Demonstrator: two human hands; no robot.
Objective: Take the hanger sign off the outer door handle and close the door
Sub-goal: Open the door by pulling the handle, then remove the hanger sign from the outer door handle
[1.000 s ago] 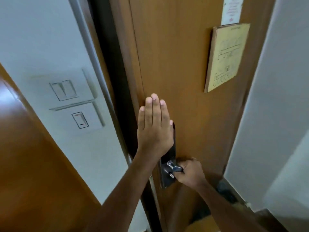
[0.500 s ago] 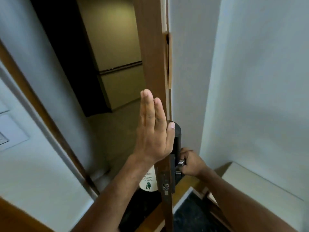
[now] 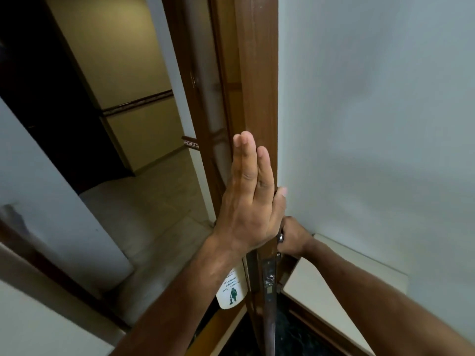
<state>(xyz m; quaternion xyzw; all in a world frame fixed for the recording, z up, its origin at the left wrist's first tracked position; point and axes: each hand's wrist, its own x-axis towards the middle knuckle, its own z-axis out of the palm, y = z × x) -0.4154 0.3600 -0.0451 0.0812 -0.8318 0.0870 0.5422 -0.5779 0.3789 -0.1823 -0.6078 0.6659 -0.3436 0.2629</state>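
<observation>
Left hand [image 3: 253,201] is flat and wide on the door [image 3: 257,86]; right hand [image 3: 293,236] holds the handle. Reach low for the sign [image 3: 231,289], lift gently

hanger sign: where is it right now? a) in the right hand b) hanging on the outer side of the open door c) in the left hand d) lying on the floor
b: the hanger sign hangs on the door's corridor side, below the flat left hand; the right hand grips the inner handle.
</observation>
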